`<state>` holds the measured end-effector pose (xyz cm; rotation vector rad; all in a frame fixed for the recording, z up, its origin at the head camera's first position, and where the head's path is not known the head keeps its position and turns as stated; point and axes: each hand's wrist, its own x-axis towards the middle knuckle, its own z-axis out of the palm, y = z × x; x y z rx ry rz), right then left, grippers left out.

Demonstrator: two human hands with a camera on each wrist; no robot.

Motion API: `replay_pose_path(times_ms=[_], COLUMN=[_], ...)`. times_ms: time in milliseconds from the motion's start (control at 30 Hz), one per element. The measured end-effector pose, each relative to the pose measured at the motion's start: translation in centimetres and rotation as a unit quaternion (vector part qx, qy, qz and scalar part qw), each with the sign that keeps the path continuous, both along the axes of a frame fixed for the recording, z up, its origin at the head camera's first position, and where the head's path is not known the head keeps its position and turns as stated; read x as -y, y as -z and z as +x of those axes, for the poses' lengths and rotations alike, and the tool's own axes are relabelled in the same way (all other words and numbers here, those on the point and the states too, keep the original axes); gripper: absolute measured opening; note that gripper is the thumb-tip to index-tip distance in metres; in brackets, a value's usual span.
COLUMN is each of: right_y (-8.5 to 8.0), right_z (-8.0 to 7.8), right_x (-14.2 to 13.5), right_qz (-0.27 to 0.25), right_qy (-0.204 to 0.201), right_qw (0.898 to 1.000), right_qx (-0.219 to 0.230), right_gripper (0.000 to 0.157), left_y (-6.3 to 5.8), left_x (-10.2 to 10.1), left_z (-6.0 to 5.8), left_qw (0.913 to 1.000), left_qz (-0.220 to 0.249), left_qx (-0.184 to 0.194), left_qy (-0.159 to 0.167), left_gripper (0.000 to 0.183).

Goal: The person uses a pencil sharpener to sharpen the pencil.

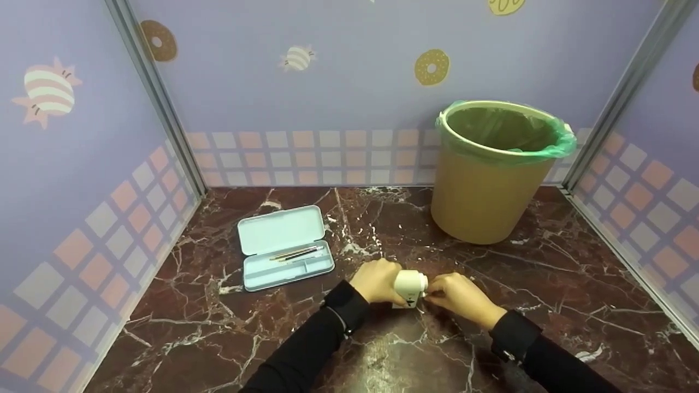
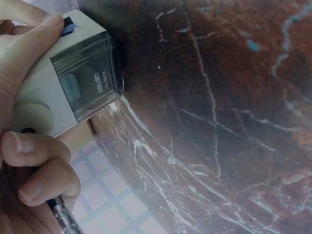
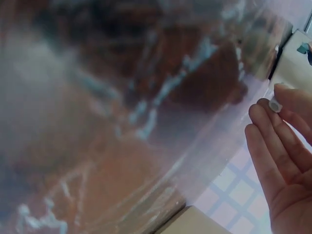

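A white pencil sharpener (image 1: 409, 283) with a clear smoky shavings drawer (image 2: 87, 73) is on the marbled tabletop. My left hand (image 1: 377, 281) grips its body from the left, thumb along one side. Under the curled fingers of that hand, a dark pencil (image 2: 63, 217) shows in the left wrist view, its end running toward the sharpener. At the sharpener's other side my right hand (image 1: 461, 299) pinches the small white crank knob (image 3: 275, 105) between thumb and forefinger. Its other fingers extend loosely beneath the knob.
A light-blue pencil case (image 1: 284, 232) lies with its lid up to the left, several pencils (image 1: 297, 254) in its tray. Toward the back right stands a tan waste bin (image 1: 480, 196) with a green liner (image 1: 565, 144). Patterned panels (image 1: 327, 82) enclose the table's back and sides.
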<state>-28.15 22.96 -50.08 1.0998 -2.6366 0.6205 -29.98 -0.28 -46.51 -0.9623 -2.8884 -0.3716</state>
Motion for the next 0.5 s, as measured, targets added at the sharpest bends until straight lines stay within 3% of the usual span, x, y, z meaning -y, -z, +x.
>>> replay_pose_path(times_ms=[500], right_y=[-0.5], right_z=[1.8], right_x=[-0.1], right_qz=[0.011], right_qy=[-0.018], right_qw=[0.999], right_qx=[-0.033], right_gripper=[0.009], left_y=[-0.2], left_x=[-0.1], left_z=[0.0], left_qw=[0.9999], left_qz=[-0.004], left_qx=[0.007], left_qy=[-0.009], left_gripper=[0.042])
